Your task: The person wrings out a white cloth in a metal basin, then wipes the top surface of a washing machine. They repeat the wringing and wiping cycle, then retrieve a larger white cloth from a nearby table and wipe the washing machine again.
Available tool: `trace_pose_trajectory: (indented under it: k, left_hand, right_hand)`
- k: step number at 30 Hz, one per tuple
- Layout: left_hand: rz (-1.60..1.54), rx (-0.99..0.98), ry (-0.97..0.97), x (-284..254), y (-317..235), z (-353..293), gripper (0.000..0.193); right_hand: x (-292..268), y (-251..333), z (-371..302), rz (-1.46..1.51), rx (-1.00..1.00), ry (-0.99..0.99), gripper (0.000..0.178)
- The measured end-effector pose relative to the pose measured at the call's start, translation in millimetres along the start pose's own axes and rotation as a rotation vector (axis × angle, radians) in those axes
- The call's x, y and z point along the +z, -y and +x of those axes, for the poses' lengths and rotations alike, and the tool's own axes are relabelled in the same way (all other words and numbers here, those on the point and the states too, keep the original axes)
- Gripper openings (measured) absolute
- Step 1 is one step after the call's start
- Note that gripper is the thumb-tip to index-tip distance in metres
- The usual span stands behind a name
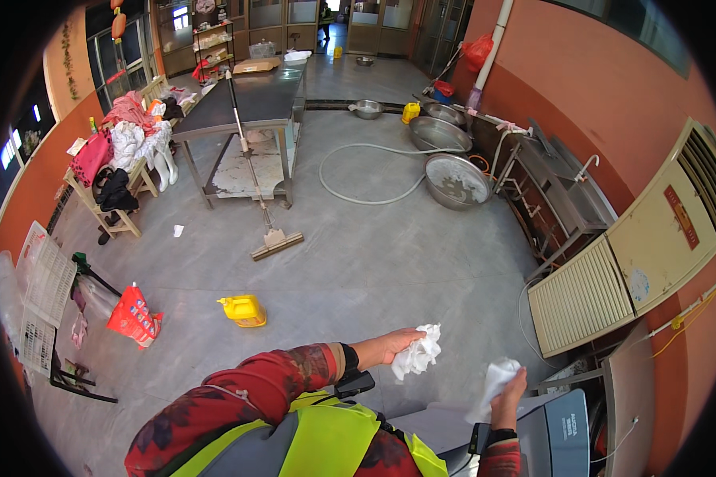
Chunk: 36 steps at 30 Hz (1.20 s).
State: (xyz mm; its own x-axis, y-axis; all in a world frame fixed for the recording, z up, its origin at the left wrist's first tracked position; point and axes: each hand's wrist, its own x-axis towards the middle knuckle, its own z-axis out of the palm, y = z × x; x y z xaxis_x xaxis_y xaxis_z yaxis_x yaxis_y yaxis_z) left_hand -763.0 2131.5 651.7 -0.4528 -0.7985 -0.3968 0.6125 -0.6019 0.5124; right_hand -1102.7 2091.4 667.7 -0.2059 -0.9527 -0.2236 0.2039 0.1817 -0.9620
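My left hand (pixel 395 344), reaching across in front of me, has its fingers closed on a crumpled white tissue (pixel 418 354). Farther right, my right hand (pixel 511 397) grips a second white tissue (pixel 497 381), bunched less tightly. The two hands are apart. Below my right hand is a low appliance with a pale top and a blue-grey end panel (pixel 566 429). Whether the tissues are paper or thin cloth is hard to make out.
A yellow jug (pixel 244 311) and a red-and-white bag (pixel 134 317) stand on the floor at left. A squeegee mop (pixel 275 240) leans on the steel table (pixel 247 102). Metal basins (pixel 459 200), a hose (pixel 323 181), a sink (pixel 569 187) and a tall air conditioner (pixel 652 230) are right.
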Motion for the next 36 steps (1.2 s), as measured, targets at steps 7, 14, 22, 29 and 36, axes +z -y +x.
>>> trace_pose_trajectory:
  k: [7, 14, 22, 29, 36]
  left_hand:
    - [-0.051, 0.183, 0.014, -1, -71, -11, 0.05]
    - [0.047, 0.529, -0.306, -111, -196, -46, 0.044]
    - [-0.274, 0.672, -0.246, -241, -357, -111, 0.042]
    - [-0.371, 0.784, -0.447, -328, -432, -126, 0.043]
    - [-0.42, 0.918, -0.624, -421, -493, -117, 0.043]
  right_hand:
    - [252, -23, -34, -0.115, -0.175, 0.557, 0.064]
    - [406, -12, 5, -0.476, -0.298, 1.0, 0.049]
    - [474, -71, 149, -0.592, 0.142, 0.874, 0.039]
    - [403, -181, 257, -0.797, 0.519, 0.586, 0.025]
    - [354, -201, 383, -1.153, 0.616, 0.854, 0.02]
